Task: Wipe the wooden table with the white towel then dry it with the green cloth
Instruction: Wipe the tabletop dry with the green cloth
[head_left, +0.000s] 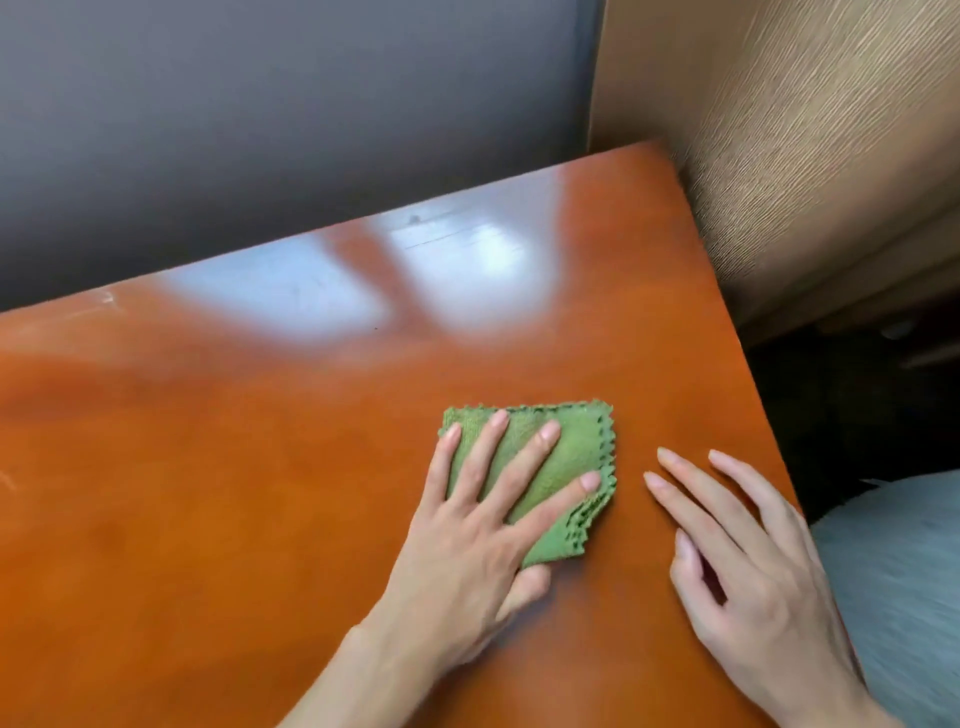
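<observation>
A folded green cloth (576, 457) with zigzag edges lies on the glossy orange-brown wooden table (208, 493), right of the middle. My left hand (483, 535) lies flat on top of it, fingers spread and straight, pressing it onto the wood. My right hand (748, 561) rests on the bare table just right of the cloth, fingers straight, not touching the cloth. No white towel is in view.
A grey padded panel (260, 130) stands behind the table's far edge. A tan textured wall (805, 156) meets its far right corner. The table's right edge runs down past my right hand, with dark floor (857, 415) and a pale furry thing (904, 571) beyond.
</observation>
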